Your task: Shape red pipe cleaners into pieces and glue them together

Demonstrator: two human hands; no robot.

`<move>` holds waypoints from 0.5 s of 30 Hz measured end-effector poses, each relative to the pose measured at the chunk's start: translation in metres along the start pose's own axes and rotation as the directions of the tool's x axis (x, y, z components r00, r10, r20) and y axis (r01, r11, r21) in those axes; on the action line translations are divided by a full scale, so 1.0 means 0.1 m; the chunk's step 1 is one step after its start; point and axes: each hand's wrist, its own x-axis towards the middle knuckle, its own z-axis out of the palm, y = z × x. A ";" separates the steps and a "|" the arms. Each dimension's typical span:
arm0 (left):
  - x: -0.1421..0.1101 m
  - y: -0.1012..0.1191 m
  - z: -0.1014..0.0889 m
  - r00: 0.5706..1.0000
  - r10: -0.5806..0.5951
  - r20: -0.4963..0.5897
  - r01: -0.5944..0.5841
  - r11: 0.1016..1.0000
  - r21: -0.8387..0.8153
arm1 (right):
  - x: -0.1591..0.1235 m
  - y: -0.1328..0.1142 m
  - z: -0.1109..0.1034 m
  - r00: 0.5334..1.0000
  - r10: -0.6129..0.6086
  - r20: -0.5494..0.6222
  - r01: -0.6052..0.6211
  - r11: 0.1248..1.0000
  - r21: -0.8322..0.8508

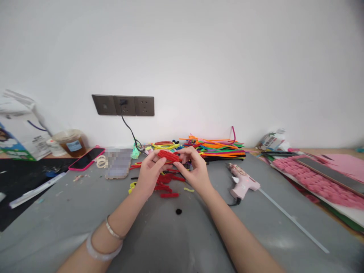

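Between both hands, raised above the table, is a bundle of red pipe cleaner pieces (168, 156). My left hand (150, 170) grips its left end between thumb and fingers. At its right end, my right hand (195, 167) pinches it with thumb and fingertips. Below the hands lie several short red pipe cleaner pieces (169, 195) in a loose pile. A small black pom-pom (178, 211) rests nearer to me, and a short yellow piece (188, 190) sits under my right hand.
A pink glue gun (242, 184) with a long glue stick (295, 222) lies on the right. Colourful pipe cleaners (222, 148) are heaped along the wall. At left are a pink-cased phone (87, 159), a pixelated flat object (118, 163) and a drink cup (72, 144). Pink fluffy material (309, 180) is far right.
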 end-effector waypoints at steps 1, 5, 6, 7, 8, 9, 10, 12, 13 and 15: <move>0.00 0.00 0.00 1.000 -0.002 0.003 0.002 1.000 -0.008 | 0.00 0.00 0.00 1.000 -0.012 0.011 0.012 1.000 -0.004; 0.00 0.00 -0.01 0.999 0.003 0.036 -0.003 1.000 -0.002 | 0.01 -0.03 0.02 0.999 -0.031 0.017 0.031 0.999 -0.010; 0.00 0.00 -0.01 0.999 0.006 0.044 -0.006 1.000 0.002 | 0.01 -0.03 0.02 1.000 -0.022 0.021 0.022 1.000 -0.005; 0.00 -0.01 -0.01 0.999 0.007 0.052 -0.008 1.000 0.006 | 0.01 -0.03 0.02 1.000 -0.012 0.025 0.011 1.000 0.003; 0.00 -0.01 -0.02 0.998 0.008 0.059 -0.009 1.000 0.009 | 0.01 -0.03 0.02 1.000 -0.001 0.029 0.001 1.000 0.010; 0.00 -0.01 -0.02 0.998 0.008 0.065 -0.009 1.000 0.013 | 0.01 -0.03 0.02 0.999 0.008 0.033 -0.009 1.000 0.016; 0.00 -0.01 -0.02 0.997 0.008 0.070 -0.009 1.000 0.017 | 0.01 -0.03 0.02 0.999 0.014 0.036 -0.015 1.000 0.020; 0.00 -0.02 -0.03 0.997 0.005 0.079 -0.008 1.000 0.030 | 0.02 -0.03 0.01 0.999 0.022 0.038 -0.023 0.999 0.022; 0.01 -0.02 -0.04 0.997 0.004 0.083 -0.007 0.999 0.040 | 0.02 -0.03 0.01 0.999 0.025 0.038 -0.026 0.999 0.021; 0.01 -0.03 -0.05 0.996 -0.001 0.085 -0.004 0.998 0.066 | 0.02 -0.04 0.01 0.999 0.032 0.035 -0.033 0.999 0.018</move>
